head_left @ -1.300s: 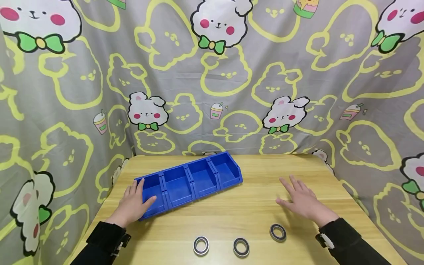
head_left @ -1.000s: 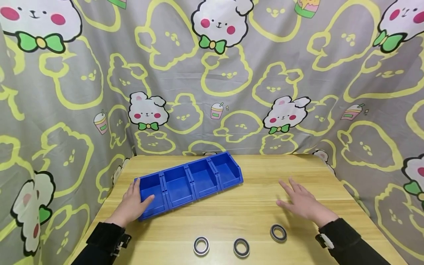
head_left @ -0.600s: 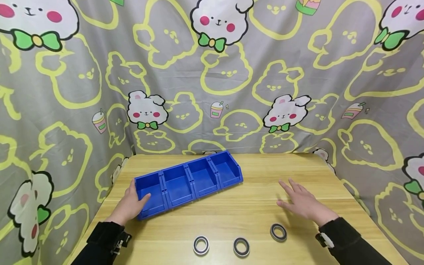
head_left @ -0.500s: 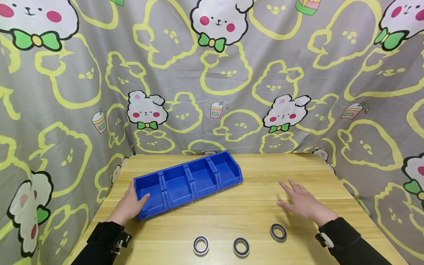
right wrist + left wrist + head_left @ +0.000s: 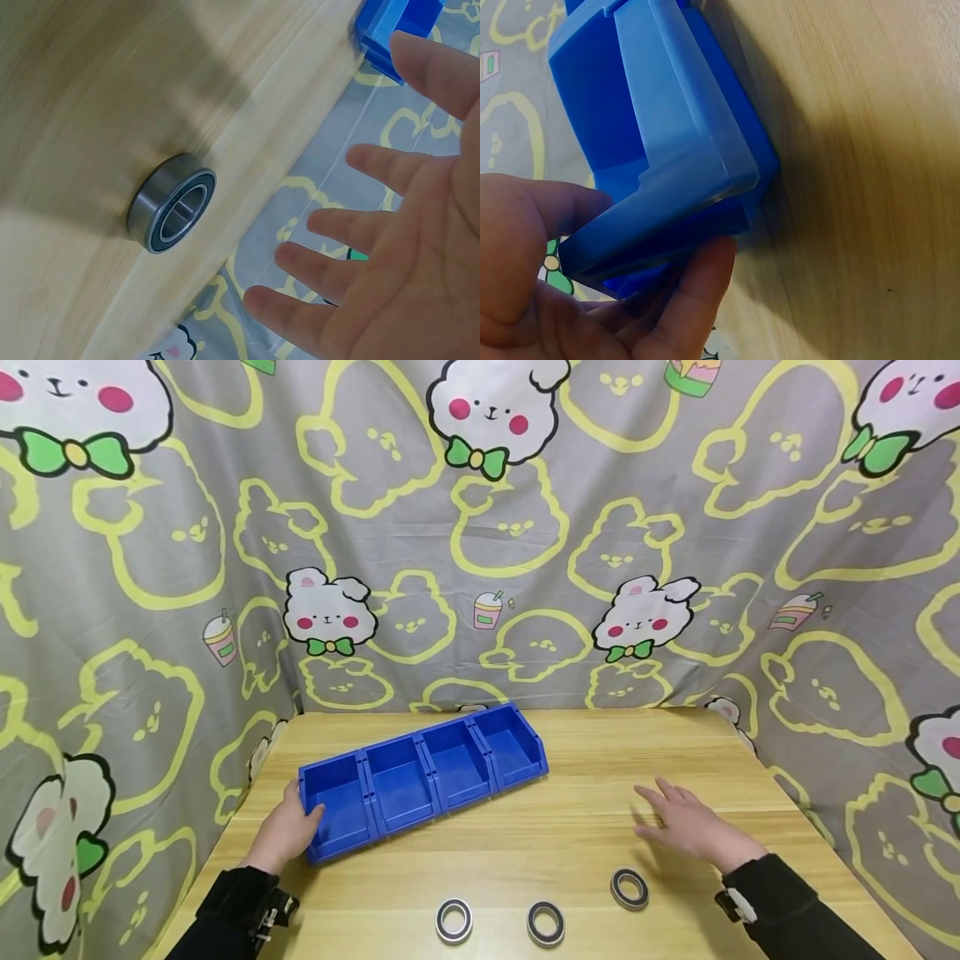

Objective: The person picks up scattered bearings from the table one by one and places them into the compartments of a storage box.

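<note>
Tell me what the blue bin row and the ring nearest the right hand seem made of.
Blue bin row: probably molded plastic, satin to semi-gloss, judging by even color and rounded edges. Ring: likely polished steel, from its gray, reflective outer band; its dull dark face may be rubber or plastic.

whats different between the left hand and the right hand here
The left hand grips the end wall of the blue bin row; the right hand holds nothing. The left hand's thumb and fingers close on that wall, while the right hand's fingers are spread apart. Both extend from black sleeves.
</note>
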Available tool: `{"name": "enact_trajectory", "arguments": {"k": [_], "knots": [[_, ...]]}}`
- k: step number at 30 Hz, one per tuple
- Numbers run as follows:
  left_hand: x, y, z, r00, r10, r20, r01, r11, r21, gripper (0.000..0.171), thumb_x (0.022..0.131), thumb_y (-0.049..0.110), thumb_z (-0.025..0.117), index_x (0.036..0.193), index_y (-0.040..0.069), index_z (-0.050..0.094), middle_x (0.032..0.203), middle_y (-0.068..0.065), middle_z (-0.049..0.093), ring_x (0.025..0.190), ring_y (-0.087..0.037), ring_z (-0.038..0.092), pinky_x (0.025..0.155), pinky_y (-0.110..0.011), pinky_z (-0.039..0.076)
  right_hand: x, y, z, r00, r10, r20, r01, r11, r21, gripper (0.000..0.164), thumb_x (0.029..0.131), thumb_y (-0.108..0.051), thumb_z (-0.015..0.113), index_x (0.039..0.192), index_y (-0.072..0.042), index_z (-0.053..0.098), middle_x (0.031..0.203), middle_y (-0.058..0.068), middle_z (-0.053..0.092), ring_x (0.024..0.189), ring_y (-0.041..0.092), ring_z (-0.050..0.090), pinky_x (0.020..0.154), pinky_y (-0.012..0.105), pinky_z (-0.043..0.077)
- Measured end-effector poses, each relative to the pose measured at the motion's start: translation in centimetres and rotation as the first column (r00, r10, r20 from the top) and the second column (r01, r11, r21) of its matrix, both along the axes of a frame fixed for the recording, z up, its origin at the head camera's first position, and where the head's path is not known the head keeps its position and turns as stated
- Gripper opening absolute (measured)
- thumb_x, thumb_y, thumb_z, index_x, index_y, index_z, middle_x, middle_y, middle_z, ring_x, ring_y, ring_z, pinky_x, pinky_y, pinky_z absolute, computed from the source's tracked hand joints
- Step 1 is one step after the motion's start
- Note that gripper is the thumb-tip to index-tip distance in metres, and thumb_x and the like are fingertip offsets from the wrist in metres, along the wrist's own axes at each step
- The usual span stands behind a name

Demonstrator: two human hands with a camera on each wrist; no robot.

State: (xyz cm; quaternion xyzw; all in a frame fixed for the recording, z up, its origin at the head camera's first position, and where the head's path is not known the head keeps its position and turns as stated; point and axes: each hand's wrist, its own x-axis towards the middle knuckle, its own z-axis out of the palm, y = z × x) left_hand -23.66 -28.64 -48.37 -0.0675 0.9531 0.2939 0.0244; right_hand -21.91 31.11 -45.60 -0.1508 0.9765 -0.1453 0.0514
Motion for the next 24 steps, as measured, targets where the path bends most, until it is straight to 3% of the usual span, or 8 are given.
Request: {"name": "enact_trajectory", "arguments": {"k": [5,13,24], "knots": [[0.0,-0.06,-0.04,1.0,-0.007,-0.003,0.007,1.0,0.027,0.064,0.101,0.011,0.045,0.146,-0.023,0.014,0.14,-0.047,0.036,0.127,-0.058,0.042,0.101,-0.065,0.039,0.07,0.19,0.14,0.999,-0.008,0.036,0.008,1.0,0.006,0.076,0.092,-0.045,0.069,0.147,0.002,0.045,0.147,0.045,0.027,0.129,0.066,0.03,0.097,0.076,0.032],[0.11,-0.08,0.21,0.999,-0.007,-0.042,0.008,1.0,0.013,0.054,0.099,0.009,0.046,0.139,-0.023,0.031,0.134,-0.044,0.045,0.121,-0.057,0.049,0.097,-0.064,0.043,0.1,0.55,0.08,0.997,-0.02,0.073,0.02,1.0,-0.01,0.076,0.092,-0.044,0.068,0.147,0.003,0.044,0.148,0.045,0.025,0.13,0.067,0.028,0.097,0.076,0.031],[0.38,0.39,-0.54,0.997,-0.011,-0.077,0.014,0.999,0.039,0.055,0.099,0.008,0.047,0.142,-0.022,0.032,0.134,-0.042,0.047,0.12,-0.054,0.053,0.093,-0.062,0.046,0.03,0.96,0.08,0.994,-0.044,0.102,0.048,0.998,-0.038,0.076,0.093,-0.044,0.068,0.147,0.003,0.043,0.148,0.045,0.023,0.13,0.067,0.025,0.095,0.077,0.031]]}}
